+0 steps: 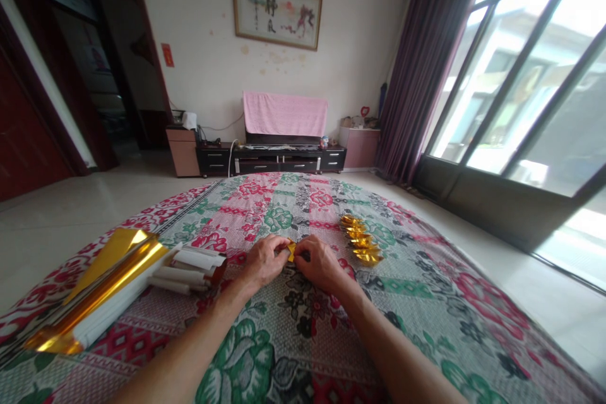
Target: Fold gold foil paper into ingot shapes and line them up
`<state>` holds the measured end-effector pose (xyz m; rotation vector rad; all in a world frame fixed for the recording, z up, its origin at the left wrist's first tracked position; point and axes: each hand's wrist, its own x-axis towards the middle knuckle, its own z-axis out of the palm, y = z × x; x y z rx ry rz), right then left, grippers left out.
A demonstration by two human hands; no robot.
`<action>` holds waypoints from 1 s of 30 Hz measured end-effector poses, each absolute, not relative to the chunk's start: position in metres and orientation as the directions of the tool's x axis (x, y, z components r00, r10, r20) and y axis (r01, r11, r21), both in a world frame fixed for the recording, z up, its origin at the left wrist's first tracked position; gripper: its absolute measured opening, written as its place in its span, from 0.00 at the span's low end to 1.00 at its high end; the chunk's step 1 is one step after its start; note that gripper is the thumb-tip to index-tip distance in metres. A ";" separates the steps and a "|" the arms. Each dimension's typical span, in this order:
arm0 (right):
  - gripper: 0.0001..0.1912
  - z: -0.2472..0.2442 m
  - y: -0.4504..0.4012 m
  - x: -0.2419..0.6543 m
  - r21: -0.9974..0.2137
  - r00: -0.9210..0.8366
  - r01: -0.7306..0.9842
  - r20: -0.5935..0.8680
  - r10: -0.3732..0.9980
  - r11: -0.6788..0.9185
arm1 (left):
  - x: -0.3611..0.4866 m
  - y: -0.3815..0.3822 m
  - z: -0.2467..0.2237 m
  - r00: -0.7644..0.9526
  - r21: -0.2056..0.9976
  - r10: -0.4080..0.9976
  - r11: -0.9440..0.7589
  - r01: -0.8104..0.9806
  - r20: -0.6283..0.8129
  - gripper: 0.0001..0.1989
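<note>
A small piece of gold foil paper [291, 251] is pinched between my two hands, just above the flowered cloth. My left hand [266, 259] grips its left side with thumb and fingers closed. On the other side, my right hand [318, 260] has its fingers closed on the same piece. The fingers cover much of the paper, so its full shape is hidden. Right of my hands lies a row of several folded gold paper ingots [362, 240]. Off to the left are gold foil sheets [120, 284], partly curled, beside some white paper rolls [182, 271].
The flowered cloth [279, 328] covers a round-edged table. Beyond it stands a low black TV cabinet [279, 161] with a pink cloth [285, 113] draped over something on top. A purple curtain [411, 63] and large windows are at the right, a doorway at the left.
</note>
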<state>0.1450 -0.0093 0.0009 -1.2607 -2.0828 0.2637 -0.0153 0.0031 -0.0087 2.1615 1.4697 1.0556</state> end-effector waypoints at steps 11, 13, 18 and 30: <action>0.06 -0.001 -0.007 0.145 -0.506 -0.306 0.699 0.427 0.851 0.505 | -0.018 0.007 -0.011 0.237 0.609 0.885 -0.450 0.653 0.400 0.12; 0.05 0.001 -0.009 0.145 -0.507 -0.304 0.698 0.430 0.850 0.506 | -0.018 0.005 -0.009 0.216 0.631 0.891 -0.439 0.640 0.400 0.14; 0.04 0.003 -0.014 0.147 -0.483 -0.344 0.678 0.457 0.820 0.554 | -0.018 0.002 -0.007 0.173 0.624 0.886 -0.430 0.653 0.430 0.19; 0.07 -0.001 -0.012 0.149 -0.425 -0.392 0.661 0.507 0.767 0.619 | -0.020 0.012 -0.018 0.248 0.493 0.854 -0.475 0.729 0.457 0.24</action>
